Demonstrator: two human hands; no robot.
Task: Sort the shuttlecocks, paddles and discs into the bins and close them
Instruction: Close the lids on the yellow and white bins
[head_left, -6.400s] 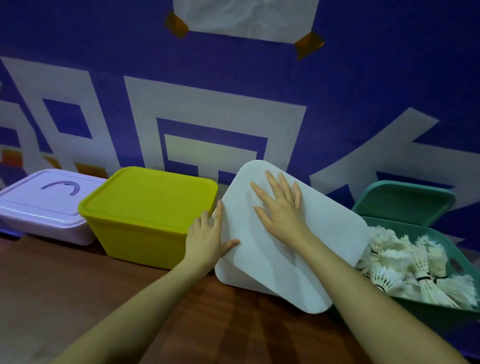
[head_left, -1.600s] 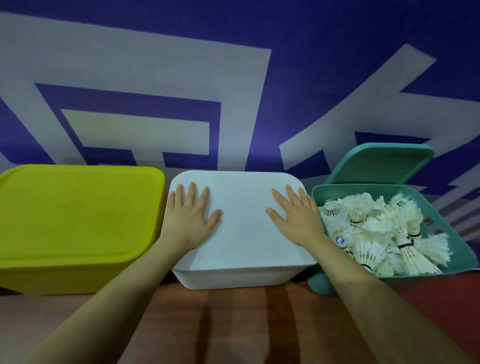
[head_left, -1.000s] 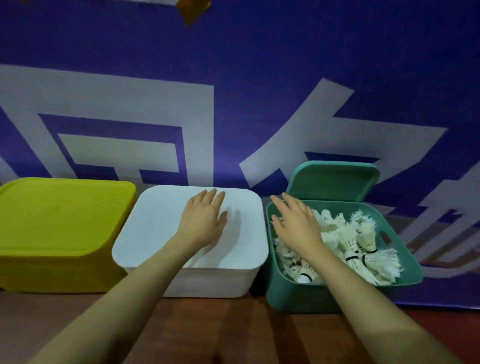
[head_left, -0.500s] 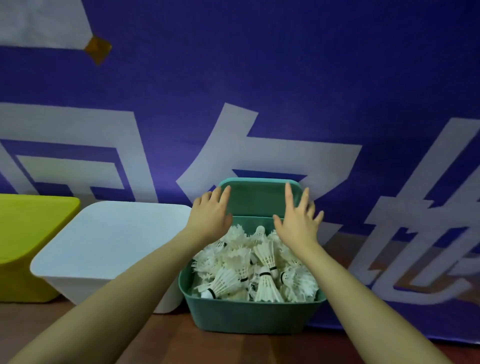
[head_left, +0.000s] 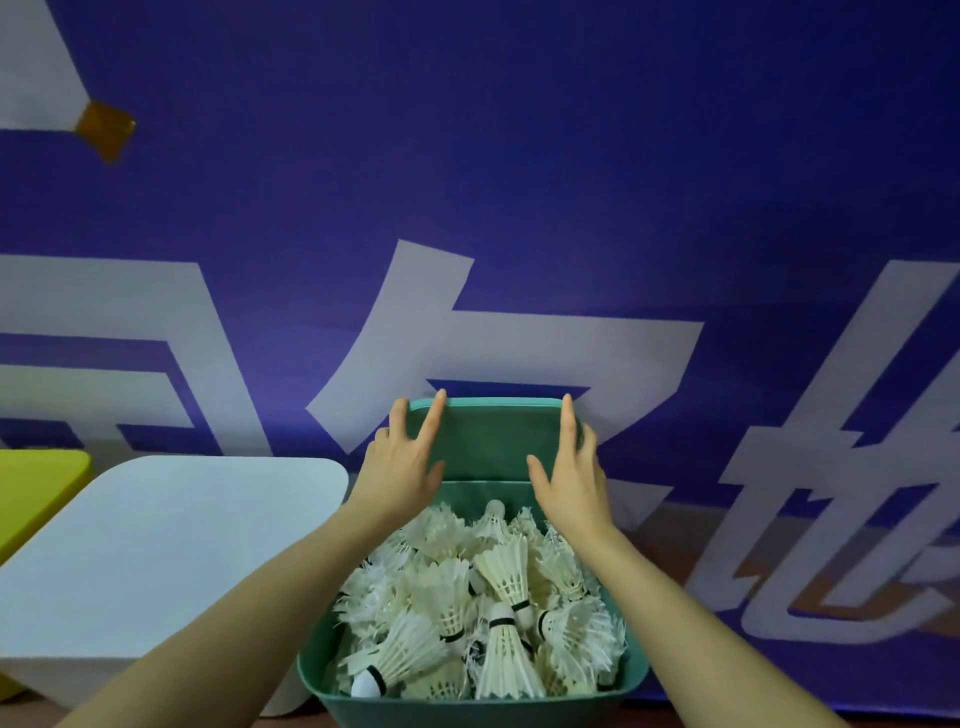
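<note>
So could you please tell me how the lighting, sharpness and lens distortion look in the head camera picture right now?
Head view: dim, bluish light; no glare. The white feathered shuttlecocks in the teal plastic bin read fairly sharp. The white bin lid looks flat, without detail. Wide-angle stretch enlarges both forearms toward the lower corners. The left hand and right hand show slight softness on the teal lid.

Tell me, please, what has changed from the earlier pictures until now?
The white lid, first tilted under both hands, was laid flat on its white bin and let go. Both hands then moved right to the green lid: the left hand and right hand now touch its two sides, fingers mostly straight. The green lid still stands behind the green bin, the shuttlecocks remain uncovered, and the yellow bin stays closed.
</note>
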